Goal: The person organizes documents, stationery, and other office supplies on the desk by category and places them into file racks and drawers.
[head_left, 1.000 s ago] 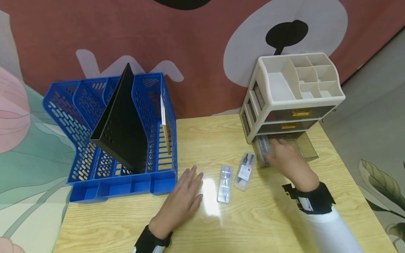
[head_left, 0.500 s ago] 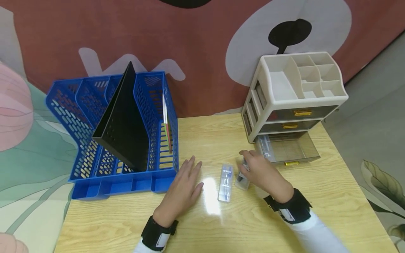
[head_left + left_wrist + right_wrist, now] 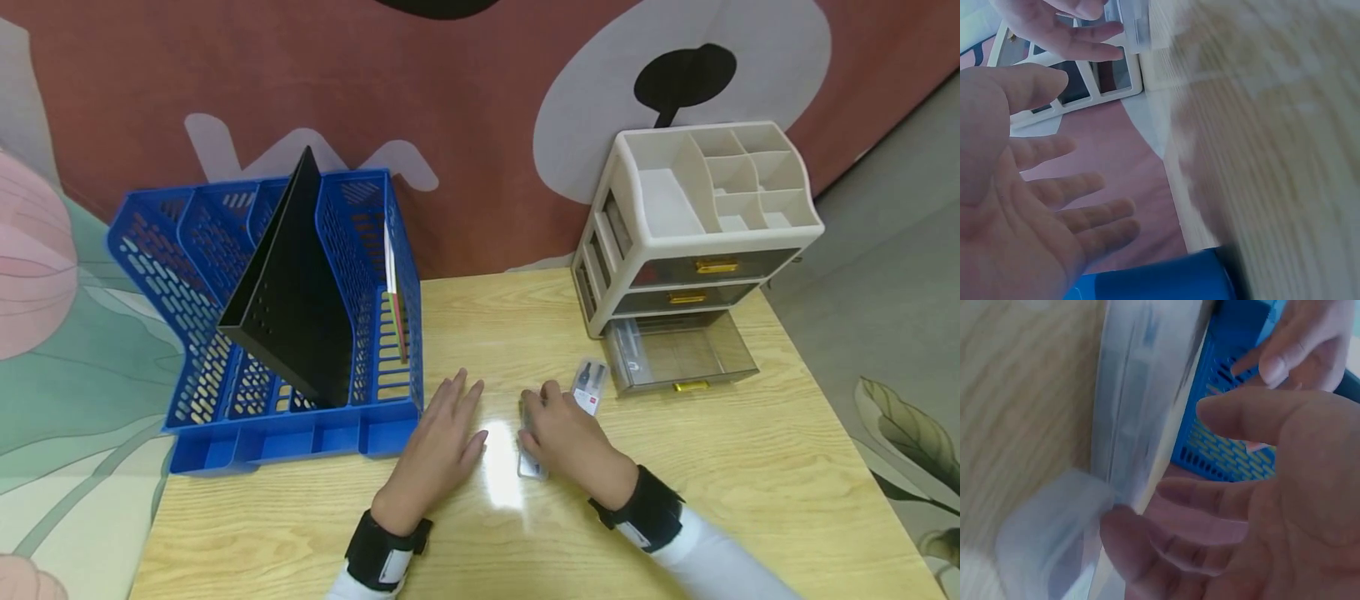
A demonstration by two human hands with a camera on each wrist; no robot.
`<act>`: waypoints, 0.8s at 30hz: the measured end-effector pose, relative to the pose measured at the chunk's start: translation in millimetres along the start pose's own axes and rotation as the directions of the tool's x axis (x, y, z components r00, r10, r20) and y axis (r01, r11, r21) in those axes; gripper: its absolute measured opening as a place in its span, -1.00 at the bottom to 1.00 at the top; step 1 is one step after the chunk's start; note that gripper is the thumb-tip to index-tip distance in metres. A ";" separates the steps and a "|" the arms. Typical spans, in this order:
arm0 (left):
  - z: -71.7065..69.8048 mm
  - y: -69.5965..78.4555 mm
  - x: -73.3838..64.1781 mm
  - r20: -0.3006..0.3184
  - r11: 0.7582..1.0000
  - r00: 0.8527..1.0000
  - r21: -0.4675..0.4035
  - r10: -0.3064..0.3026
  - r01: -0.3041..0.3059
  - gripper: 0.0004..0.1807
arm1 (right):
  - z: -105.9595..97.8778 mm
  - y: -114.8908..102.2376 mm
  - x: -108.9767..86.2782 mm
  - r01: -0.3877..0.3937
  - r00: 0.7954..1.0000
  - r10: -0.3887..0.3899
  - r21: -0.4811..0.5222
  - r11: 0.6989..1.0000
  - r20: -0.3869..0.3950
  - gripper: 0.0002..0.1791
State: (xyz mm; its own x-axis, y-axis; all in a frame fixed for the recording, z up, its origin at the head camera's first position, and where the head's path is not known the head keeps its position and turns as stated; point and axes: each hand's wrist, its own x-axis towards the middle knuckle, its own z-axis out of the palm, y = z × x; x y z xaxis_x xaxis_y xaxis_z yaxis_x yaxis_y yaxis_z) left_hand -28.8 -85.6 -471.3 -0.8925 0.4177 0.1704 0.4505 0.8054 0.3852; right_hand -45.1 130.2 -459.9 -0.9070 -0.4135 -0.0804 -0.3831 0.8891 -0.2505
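My right hand point(image 3: 564, 437) reaches down over a slim clear plastic case point(image 3: 531, 465) on the table, covering most of it. In the right wrist view, thumb and fingers are spread around the case point(image 3: 1138, 381), with a gap between thumb and case. Next to it lies a second clear case with dark pen-like tools and a white label point(image 3: 588, 385); its near part is hidden by the hand. My left hand point(image 3: 435, 454) rests on the table with fingers straight, beside the blue rack point(image 3: 292, 437), holding nothing. Its spread fingers show in the left wrist view point(image 3: 1041, 206).
A white desktop drawer unit point(image 3: 675, 246) stands at back right. Its bottom see-through drawer point(image 3: 686, 354) is pulled out, with a clear case point(image 3: 632, 350) along its left side. A black folder point(image 3: 300, 308) leans in the blue rack. A patterned curtain point(image 3: 480, 150) hangs behind.
My right hand has left the case in the drawer, passed over the labelled case and moved left to the slim case. The left hand stays nearly still.
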 end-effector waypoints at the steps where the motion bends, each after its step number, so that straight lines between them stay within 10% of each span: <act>1: 0.3 0.3 0.2 0.001 1.000 1.000 0.002 0.000 0.000 -0.29 | 1.7 -2.1 -0.3 -0.005 1.000 0.005 -0.013 1.000 -0.001 -0.46; 13: -1.0 -0.9 -2.0 -0.020 1.000 1.000 -0.005 -0.015 0.015 -0.29 | 17.5 -19.2 3.2 0.048 0.995 -0.058 -0.124 0.991 -0.076 -0.28; 24: -4.3 -2.8 -3.3 -0.031 0.999 0.999 -0.023 -0.040 0.039 -0.31 | 30.1 -15.9 3.1 0.028 0.979 -0.029 -0.004 1.000 -0.203 -0.29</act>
State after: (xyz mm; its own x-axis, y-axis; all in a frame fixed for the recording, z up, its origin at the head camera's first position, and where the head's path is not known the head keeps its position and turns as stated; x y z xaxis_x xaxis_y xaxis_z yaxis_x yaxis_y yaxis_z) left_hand -27.3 -91.1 -469.1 -0.9101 0.3721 0.1825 0.4144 0.8112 0.4125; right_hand -36.6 108.9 -485.3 -0.9123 -0.3901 0.1247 -0.4094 0.8778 -0.2487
